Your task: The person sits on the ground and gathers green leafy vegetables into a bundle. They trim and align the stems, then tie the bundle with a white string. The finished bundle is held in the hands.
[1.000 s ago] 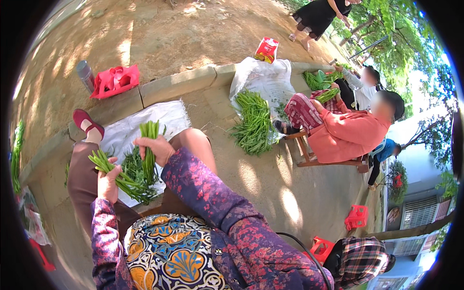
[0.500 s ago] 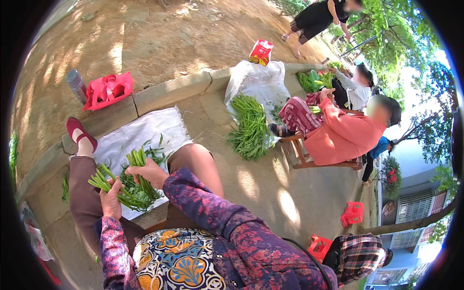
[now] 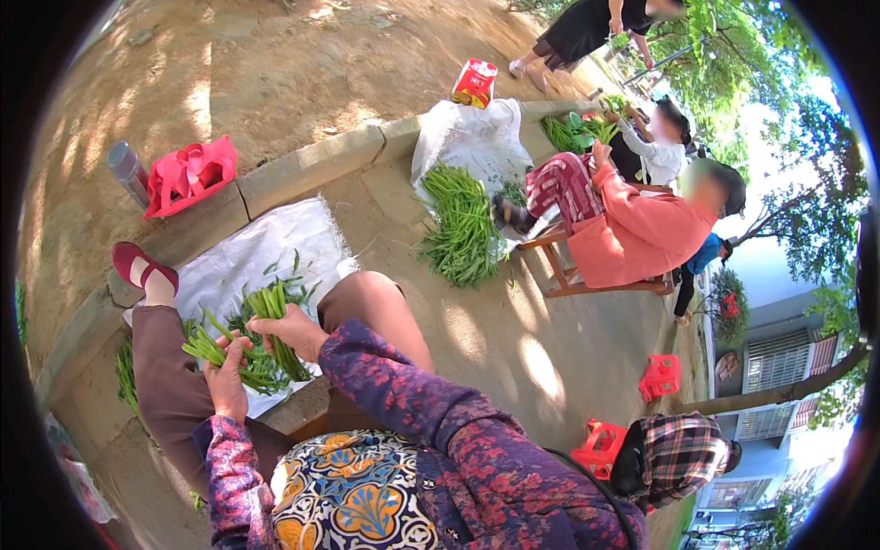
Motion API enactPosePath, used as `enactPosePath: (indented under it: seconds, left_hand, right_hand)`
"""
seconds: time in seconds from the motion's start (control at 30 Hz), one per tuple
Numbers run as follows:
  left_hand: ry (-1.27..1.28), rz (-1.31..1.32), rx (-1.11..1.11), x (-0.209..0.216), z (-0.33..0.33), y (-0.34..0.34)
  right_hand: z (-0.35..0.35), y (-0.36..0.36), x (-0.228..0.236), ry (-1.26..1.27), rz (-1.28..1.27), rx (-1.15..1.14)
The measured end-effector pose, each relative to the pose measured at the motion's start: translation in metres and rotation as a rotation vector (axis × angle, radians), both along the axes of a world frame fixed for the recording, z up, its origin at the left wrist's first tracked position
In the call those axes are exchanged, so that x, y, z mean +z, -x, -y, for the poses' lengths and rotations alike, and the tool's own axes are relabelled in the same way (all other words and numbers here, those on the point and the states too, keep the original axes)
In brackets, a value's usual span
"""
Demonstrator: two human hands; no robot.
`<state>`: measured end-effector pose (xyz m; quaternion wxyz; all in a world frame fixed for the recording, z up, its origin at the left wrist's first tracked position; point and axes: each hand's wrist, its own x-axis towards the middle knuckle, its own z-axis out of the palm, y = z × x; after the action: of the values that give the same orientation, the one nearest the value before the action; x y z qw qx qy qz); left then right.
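My left hand (image 3: 227, 383) is closed around a few green vegetable stems (image 3: 203, 345), whose cut-looking ends point up and to the left. Close beside it, my right hand (image 3: 291, 332) grips a thicker bunch of leafy greens (image 3: 269, 299), stems up, leaves hanging below. The fingers of both hands almost meet. Under them, between my knees, a white woven sheet (image 3: 225, 261) lies on the ground with loose green leaves (image 3: 298, 286) scattered over it. The hands and bunches partly hide those leaves.
A stone curb (image 3: 312, 174) runs beyond the sheet, with a red bag (image 3: 190, 176) and grey bottle (image 3: 128, 170) by it. To the right, a person in an orange jacket (image 3: 632, 234) sits near a heap of greens (image 3: 458, 225). Red plastic stools (image 3: 660, 377) stand farther right.
My hands have come slightly closer together, both still holding their stems. The view has shifted a little, so the surroundings sit farther left and higher.
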<state>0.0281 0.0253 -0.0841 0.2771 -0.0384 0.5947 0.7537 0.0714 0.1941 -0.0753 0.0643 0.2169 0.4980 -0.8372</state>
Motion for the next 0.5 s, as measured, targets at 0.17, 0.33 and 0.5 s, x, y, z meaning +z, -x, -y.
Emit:
enactPosePath:
  seconds: [0.17,0.33,0.5]
  left_hand:
    - [0.014,-0.026,-0.002,0.0,-0.005,-0.002]
    - [0.013,-0.031,0.04,0.005,-0.003,-0.003]
    - [0.069,-0.088,0.034,-0.006,0.009,0.0]
  right_hand:
    - [0.005,-0.004,0.006,0.019,0.007,-0.067]
    - [0.016,-0.005,-0.009,-0.011,0.06,-0.094]
    - [0.032,0.001,-0.008,-0.064,0.147,-0.093]
